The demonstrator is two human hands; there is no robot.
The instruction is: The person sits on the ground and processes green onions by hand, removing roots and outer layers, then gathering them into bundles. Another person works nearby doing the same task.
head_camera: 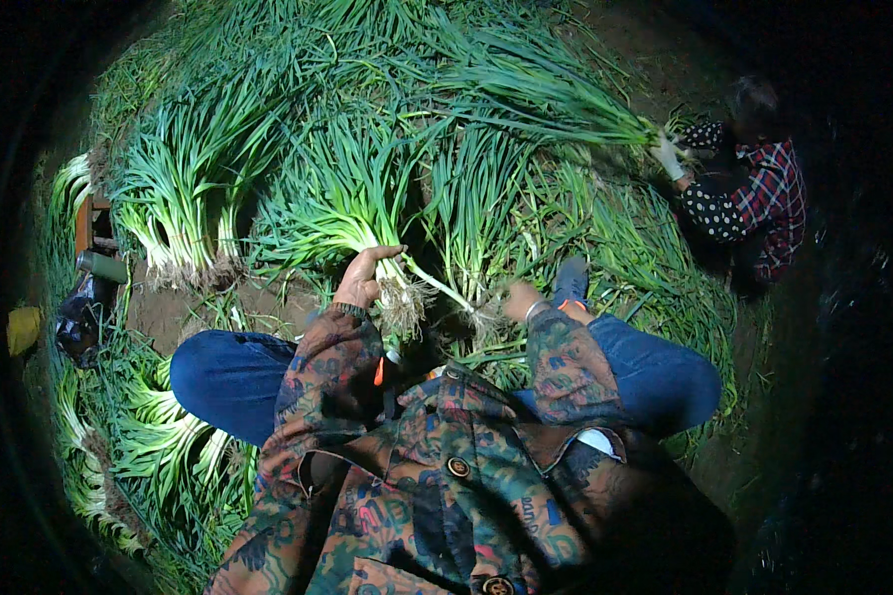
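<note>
My left hand [359, 277] is closed around the pale stems of a bunch of long-leaved green plants [357, 201], perhaps leeks or green onions, just above its tangled roots. A single white stalk [439, 284] slants from that bunch down to the right, its roots lying between my hands. My right hand [521, 300] is blurred, a little right of those roots; whether its fingers hold anything does not show. Beyond, between both hands, lies another leafy bunch [472, 216] with its roots towards me.
Tied bunches [186, 230] stand at the left, more [171, 431] lie by my left knee. A green cylindrical flask [103, 266] and black plastic bag [80, 320] are at far left. At the upper right a co-worker in a plaid top [778, 201] grips a large bunch [565, 104].
</note>
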